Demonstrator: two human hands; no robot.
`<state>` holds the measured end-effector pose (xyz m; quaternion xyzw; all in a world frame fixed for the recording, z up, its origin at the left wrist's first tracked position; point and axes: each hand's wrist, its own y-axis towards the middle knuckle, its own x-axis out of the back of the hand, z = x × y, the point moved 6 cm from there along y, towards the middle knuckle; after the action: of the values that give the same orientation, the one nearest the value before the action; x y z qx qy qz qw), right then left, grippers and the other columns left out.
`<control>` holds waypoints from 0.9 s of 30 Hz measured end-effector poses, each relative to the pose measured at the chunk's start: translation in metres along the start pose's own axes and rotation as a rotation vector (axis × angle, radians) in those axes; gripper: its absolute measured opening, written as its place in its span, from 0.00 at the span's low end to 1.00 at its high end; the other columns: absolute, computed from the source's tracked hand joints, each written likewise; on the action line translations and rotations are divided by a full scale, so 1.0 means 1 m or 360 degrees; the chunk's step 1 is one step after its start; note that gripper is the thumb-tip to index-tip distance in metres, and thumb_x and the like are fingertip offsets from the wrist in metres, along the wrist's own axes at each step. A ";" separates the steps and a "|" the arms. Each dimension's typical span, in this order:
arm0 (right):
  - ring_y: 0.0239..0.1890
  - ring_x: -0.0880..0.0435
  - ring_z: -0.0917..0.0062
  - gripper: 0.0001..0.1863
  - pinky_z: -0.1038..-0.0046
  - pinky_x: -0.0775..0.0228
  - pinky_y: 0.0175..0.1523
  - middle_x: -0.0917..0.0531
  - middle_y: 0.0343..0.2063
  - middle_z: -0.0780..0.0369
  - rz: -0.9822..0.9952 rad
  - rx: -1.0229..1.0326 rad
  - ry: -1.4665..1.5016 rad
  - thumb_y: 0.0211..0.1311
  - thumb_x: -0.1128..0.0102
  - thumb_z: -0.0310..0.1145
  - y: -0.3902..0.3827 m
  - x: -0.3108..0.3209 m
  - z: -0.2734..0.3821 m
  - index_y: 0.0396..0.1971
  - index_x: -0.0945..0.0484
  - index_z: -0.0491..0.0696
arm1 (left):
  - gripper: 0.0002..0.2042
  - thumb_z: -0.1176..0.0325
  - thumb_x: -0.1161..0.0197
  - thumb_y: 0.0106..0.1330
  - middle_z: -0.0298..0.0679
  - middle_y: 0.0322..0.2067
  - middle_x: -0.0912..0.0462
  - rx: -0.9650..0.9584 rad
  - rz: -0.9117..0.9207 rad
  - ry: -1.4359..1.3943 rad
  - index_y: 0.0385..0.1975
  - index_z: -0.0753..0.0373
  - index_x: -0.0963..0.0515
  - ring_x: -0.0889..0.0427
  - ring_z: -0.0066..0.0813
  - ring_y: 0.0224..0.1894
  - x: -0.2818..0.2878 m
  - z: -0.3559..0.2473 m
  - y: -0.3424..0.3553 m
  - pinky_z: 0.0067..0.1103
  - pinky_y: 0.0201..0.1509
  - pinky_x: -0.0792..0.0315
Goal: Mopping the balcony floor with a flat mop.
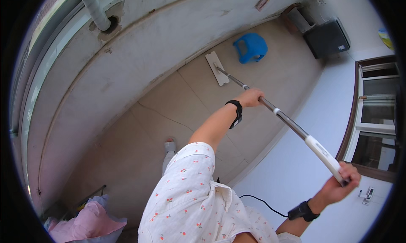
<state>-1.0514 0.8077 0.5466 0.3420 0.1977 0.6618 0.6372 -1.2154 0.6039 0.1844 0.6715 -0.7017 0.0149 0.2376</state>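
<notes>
Mop point(282, 117) gripped two-handed, slanting across the floor point(186, 99). Left hand point(249, 98) — fingers wrapped around the metal shaft, arm reaching out. Right hand point(344, 176) — fingers closed around the top end of the white grip point(322, 151), near the right wall. Mop's flat white head point(217, 68) lies on the floor, one end just beside the floor's left edge, toward its far end. Blue stool point(250, 48) beyond the head, near it but apart. Black box point(325, 37) near the floor's far right corner. Slippered foot point(169, 144) well back from the head. Pink bundle point(86, 222) at the near left. Dark bands on both wrists; sleeves pale, with small red prints.
</notes>
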 end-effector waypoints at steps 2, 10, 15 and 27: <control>0.20 0.29 0.79 0.16 0.65 0.29 0.42 0.31 0.16 0.65 0.0235 0.0122 0.0029 0.69 0.64 0.45 -0.006 -0.039 -0.027 0.24 0.38 0.51 | 0.08 0.68 0.35 0.49 0.43 0.28 0.23 0.0117 -0.0110 0.0025 0.22 0.62 0.27 0.26 0.44 0.36 0.005 0.026 0.010 0.32 0.36 0.32; 0.18 0.34 0.80 0.16 0.69 0.36 0.39 0.39 0.13 0.68 0.0538 -0.0012 0.0515 0.69 0.65 0.43 0.082 -0.074 -0.013 0.21 0.41 0.54 | 0.06 0.69 0.38 0.49 0.43 0.27 0.24 0.0250 -0.0425 0.0121 0.21 0.62 0.28 0.27 0.45 0.37 0.057 0.013 -0.013 0.34 0.39 0.32; 0.18 0.39 0.82 0.16 0.73 0.42 0.37 0.41 0.12 0.69 0.0477 -0.0136 0.0582 0.68 0.62 0.41 0.134 -0.079 -0.003 0.19 0.42 0.54 | 0.06 0.69 0.40 0.47 0.43 0.24 0.23 0.0303 -0.0595 0.0060 0.18 0.62 0.28 0.26 0.46 0.34 0.087 -0.020 -0.064 0.36 0.36 0.33; 0.18 0.40 0.83 0.16 0.76 0.46 0.35 0.41 0.12 0.69 0.0847 -0.0446 0.1185 0.68 0.61 0.38 0.113 -0.209 0.009 0.18 0.41 0.54 | 0.06 0.69 0.41 0.46 0.41 0.19 0.27 0.0619 -0.1041 0.0203 0.17 0.61 0.31 0.27 0.44 0.28 0.182 -0.034 -0.265 0.33 0.31 0.35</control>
<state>-1.1345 0.5892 0.5893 0.0312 0.2269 0.8997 0.3716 -0.9501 0.4196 0.1997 0.8901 -0.4184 0.1129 0.1413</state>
